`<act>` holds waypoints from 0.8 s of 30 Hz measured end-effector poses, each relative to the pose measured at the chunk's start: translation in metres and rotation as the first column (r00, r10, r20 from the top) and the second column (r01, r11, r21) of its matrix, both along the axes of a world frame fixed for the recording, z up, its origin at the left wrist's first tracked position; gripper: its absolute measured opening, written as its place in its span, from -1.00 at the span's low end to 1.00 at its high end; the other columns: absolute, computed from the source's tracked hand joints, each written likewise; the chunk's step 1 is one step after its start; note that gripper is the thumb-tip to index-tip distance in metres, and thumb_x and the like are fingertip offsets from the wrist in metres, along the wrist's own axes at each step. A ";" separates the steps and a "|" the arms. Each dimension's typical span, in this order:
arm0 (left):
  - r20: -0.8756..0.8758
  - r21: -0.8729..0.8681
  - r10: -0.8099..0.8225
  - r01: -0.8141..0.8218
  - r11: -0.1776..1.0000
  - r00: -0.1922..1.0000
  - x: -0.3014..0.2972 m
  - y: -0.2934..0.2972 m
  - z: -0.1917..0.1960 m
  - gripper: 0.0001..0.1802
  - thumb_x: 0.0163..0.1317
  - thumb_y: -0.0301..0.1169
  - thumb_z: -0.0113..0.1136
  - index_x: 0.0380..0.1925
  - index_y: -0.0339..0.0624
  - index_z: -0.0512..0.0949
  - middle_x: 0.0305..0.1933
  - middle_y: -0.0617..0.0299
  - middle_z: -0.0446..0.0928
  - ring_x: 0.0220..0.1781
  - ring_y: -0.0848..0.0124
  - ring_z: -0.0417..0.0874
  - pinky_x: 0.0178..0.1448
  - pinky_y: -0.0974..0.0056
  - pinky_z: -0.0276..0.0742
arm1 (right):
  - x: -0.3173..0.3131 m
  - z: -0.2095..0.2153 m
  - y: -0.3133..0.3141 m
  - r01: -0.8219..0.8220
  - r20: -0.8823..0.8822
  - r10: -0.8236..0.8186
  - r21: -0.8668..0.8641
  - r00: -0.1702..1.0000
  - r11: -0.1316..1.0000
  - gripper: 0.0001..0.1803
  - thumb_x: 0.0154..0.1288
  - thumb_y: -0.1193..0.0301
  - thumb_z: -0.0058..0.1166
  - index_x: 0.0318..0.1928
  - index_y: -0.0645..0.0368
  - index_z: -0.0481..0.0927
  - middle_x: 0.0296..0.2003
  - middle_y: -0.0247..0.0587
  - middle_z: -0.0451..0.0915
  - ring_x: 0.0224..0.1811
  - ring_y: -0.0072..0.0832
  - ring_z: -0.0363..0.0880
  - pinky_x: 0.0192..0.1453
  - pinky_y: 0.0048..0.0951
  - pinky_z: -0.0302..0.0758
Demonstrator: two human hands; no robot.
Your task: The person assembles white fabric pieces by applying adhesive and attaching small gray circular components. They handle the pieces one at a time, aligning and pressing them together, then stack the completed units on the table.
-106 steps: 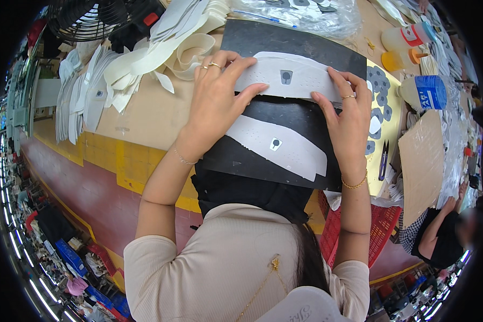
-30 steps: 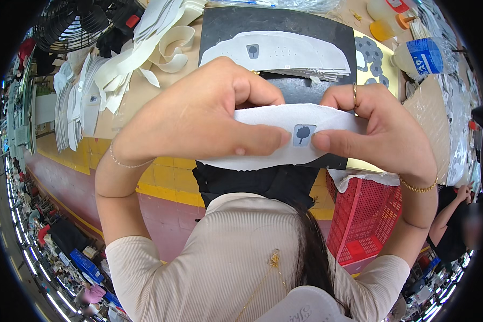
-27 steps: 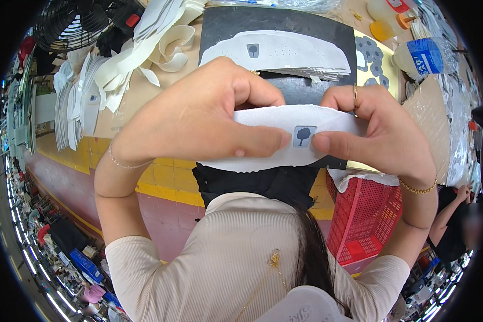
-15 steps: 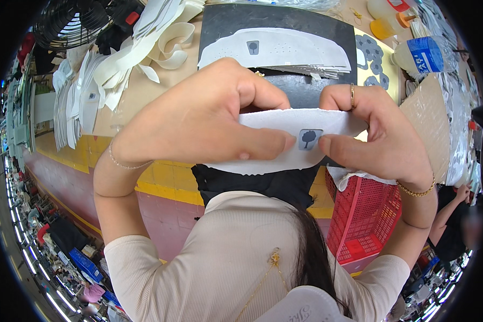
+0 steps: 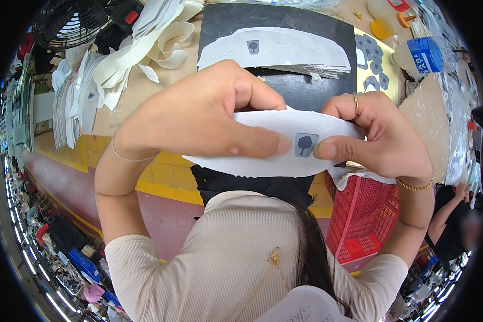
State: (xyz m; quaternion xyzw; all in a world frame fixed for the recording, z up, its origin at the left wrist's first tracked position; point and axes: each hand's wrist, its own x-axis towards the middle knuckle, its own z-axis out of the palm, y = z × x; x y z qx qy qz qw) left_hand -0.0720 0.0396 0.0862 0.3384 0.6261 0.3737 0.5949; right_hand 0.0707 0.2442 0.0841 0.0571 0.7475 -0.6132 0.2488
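Observation:
Between both hands I hold a curved white fabric panel (image 5: 241,164) above the table's near edge. It carries a small grey patch (image 5: 306,145) with a dark tree shape. My left hand (image 5: 198,118) grips the panel from the left, thumb flat on its face and fingers behind it. My right hand (image 5: 373,131) pinches the right part, its thumb tip at the patch's right edge. Past the hands, a stack of similar white panels (image 5: 284,48) lies on a black board (image 5: 273,16); the top one bears the same kind of patch.
A yellow sheet with dark grey patches (image 5: 393,70) lies right of the board, near a plastic bottle (image 5: 425,55) and an orange-tipped glue bottle (image 5: 389,27). White strips and panels (image 5: 80,102) hang at the left by a black fan (image 5: 72,21). A red basket (image 5: 354,214) stands below right.
The panel has turned slightly, and its patch has shifted a little left. My right thumb has moved left onto the patch's edge. Both hands keep hold.

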 end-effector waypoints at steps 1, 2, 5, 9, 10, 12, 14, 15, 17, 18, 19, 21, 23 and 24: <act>-0.003 0.009 -0.005 0.005 1.000 1.000 0.000 0.000 -0.001 -0.79 0.16 -0.34 0.30 -0.29 -0.23 0.73 -0.59 0.47 0.51 -0.57 0.72 0.41 -0.48 0.50 0.30 | -0.001 -0.001 0.002 -0.012 -0.001 0.012 0.002 1.000 1.000 -0.77 0.17 0.42 0.40 -0.29 0.31 0.64 -0.41 -0.39 0.64 -0.35 -0.72 0.53 -0.22 -0.61 0.48; -0.007 0.019 -0.009 0.009 1.000 1.000 -0.001 0.000 -0.003 -0.78 0.16 -0.34 0.30 -0.28 -0.23 0.73 -0.59 0.47 0.51 -0.57 0.72 0.41 -0.48 0.50 0.30 | -0.001 -0.001 0.002 -0.013 0.004 0.013 -0.003 1.000 1.000 -0.77 0.17 0.43 0.41 -0.28 0.32 0.65 -0.40 -0.38 0.65 -0.35 -0.71 0.54 -0.21 -0.61 0.49; -0.022 0.024 -0.027 0.027 0.999 0.999 -0.002 -0.001 -0.006 -0.77 0.15 -0.34 0.30 -0.25 -0.23 0.73 -0.59 0.46 0.52 -0.57 0.71 0.42 -0.47 0.50 0.31 | -0.002 0.000 0.002 -0.008 0.027 0.009 -0.037 1.000 0.999 -0.77 0.16 0.44 0.41 -0.27 0.33 0.66 -0.37 -0.35 0.67 -0.33 -0.70 0.56 -0.18 -0.60 0.51; -0.023 0.034 -0.036 0.037 0.999 0.999 -0.002 -0.001 -0.009 -0.76 0.16 -0.34 0.30 -0.23 -0.24 0.73 -0.58 0.46 0.53 -0.57 0.71 0.42 -0.47 0.50 0.32 | -0.001 -0.001 0.003 -0.026 0.016 0.027 -0.027 1.000 0.999 -0.78 0.16 0.46 0.40 -0.24 0.34 0.67 -0.36 -0.34 0.68 -0.32 -0.69 0.57 -0.17 -0.60 0.52; -0.021 0.038 -0.040 0.040 0.998 0.999 -0.002 0.000 -0.009 -0.76 0.16 -0.34 0.30 -0.23 -0.24 0.73 -0.57 0.46 0.53 -0.56 0.71 0.43 -0.46 0.50 0.32 | -0.001 -0.001 0.004 -0.027 0.013 0.028 -0.027 1.000 0.999 -0.78 0.16 0.47 0.40 -0.24 0.34 0.67 -0.37 -0.34 0.68 -0.32 -0.69 0.57 -0.17 -0.60 0.52; -0.016 0.045 -0.045 0.046 0.998 0.999 -0.002 0.000 -0.009 -0.76 0.16 -0.34 0.30 -0.22 -0.24 0.73 -0.57 0.46 0.54 -0.56 0.71 0.43 -0.46 0.50 0.33 | 0.000 -0.001 0.003 -0.016 0.030 0.017 -0.028 0.999 0.999 -0.79 0.17 0.48 0.39 -0.24 0.33 0.67 -0.37 -0.34 0.67 -0.33 -0.70 0.57 -0.18 -0.61 0.52; -0.004 0.038 -0.040 0.040 0.998 0.999 -0.002 0.000 -0.008 -0.76 0.17 -0.34 0.29 -0.22 -0.24 0.73 -0.56 0.46 0.54 -0.56 0.71 0.43 -0.45 0.50 0.33 | 0.000 0.002 0.002 0.002 0.058 0.000 -0.031 0.998 1.000 -0.79 0.17 0.48 0.39 -0.25 0.33 0.67 -0.38 -0.35 0.67 -0.33 -0.71 0.56 -0.20 -0.61 0.51; 0.002 0.035 -0.039 0.038 0.999 0.999 -0.001 0.001 -0.008 -0.76 0.17 -0.34 0.29 -0.22 -0.24 0.73 -0.55 0.46 0.55 -0.55 0.71 0.44 -0.45 0.51 0.34 | 0.000 0.003 0.002 0.009 0.067 -0.007 -0.031 0.998 0.999 -0.80 0.17 0.48 0.39 -0.25 0.32 0.67 -0.38 -0.35 0.66 -0.34 -0.71 0.55 -0.21 -0.62 0.50; 0.022 0.023 -0.024 0.024 0.999 0.999 -0.001 0.001 -0.006 -0.76 0.17 -0.34 0.30 -0.23 -0.24 0.73 -0.54 0.45 0.56 -0.55 0.71 0.44 -0.45 0.51 0.34 | -0.001 0.005 0.001 0.009 0.060 -0.007 -0.032 0.998 0.999 -0.80 0.17 0.47 0.39 -0.26 0.32 0.66 -0.38 -0.37 0.65 -0.35 -0.72 0.54 -0.23 -0.63 0.49; 0.030 0.018 -0.018 0.017 1.000 0.999 0.000 0.001 -0.006 -0.76 0.17 -0.34 0.30 -0.23 -0.24 0.73 -0.54 0.45 0.56 -0.55 0.71 0.44 -0.44 0.51 0.34 | 0.000 0.005 0.001 0.016 0.053 -0.014 -0.028 0.999 0.999 -0.80 0.17 0.47 0.39 -0.26 0.32 0.66 -0.39 -0.37 0.65 -0.36 -0.72 0.54 -0.24 -0.63 0.49; 0.026 0.025 -0.017 0.016 1.000 1.000 0.001 0.001 -0.006 -0.76 0.16 -0.35 0.30 -0.23 -0.25 0.73 -0.54 0.45 0.56 -0.55 0.71 0.44 -0.44 0.51 0.34 | 0.002 0.005 0.000 0.022 0.046 -0.021 -0.024 0.999 0.999 -0.80 0.17 0.47 0.39 -0.27 0.32 0.66 -0.39 -0.38 0.65 -0.37 -0.72 0.54 -0.25 -0.64 0.48; 0.022 0.038 -0.015 0.014 0.999 1.000 0.003 0.001 -0.008 -0.76 0.16 -0.35 0.31 -0.24 -0.25 0.73 -0.54 0.45 0.55 -0.55 0.71 0.43 -0.45 0.51 0.34 | 0.004 0.004 -0.003 0.033 0.026 -0.033 -0.004 0.999 0.999 -0.79 0.17 0.47 0.39 -0.27 0.32 0.66 -0.40 -0.38 0.65 -0.38 -0.72 0.53 -0.26 -0.64 0.48; 0.011 0.007 -0.033 0.033 0.999 0.999 0.001 0.002 -0.008 -0.77 0.15 -0.36 0.30 -0.24 -0.26 0.72 -0.55 0.45 0.54 -0.55 0.71 0.42 -0.45 0.50 0.33 | 0.006 0.003 -0.006 0.042 0.001 -0.042 0.029 0.999 0.999 -0.80 0.17 0.47 0.39 -0.27 0.33 0.66 -0.40 -0.38 0.65 -0.39 -0.72 0.53 -0.26 -0.63 0.49; 0.004 -0.007 -0.043 0.043 0.999 0.999 0.001 0.003 -0.008 -0.77 0.15 -0.36 0.30 -0.24 -0.26 0.72 -0.56 0.45 0.53 -0.56 0.71 0.42 -0.46 0.50 0.33 | 0.007 0.000 -0.005 0.043 0.000 -0.043 -0.001 0.999 0.999 -0.79 0.16 0.48 0.39 -0.27 0.33 0.66 -0.40 -0.38 0.66 -0.39 -0.72 0.54 -0.25 -0.63 0.49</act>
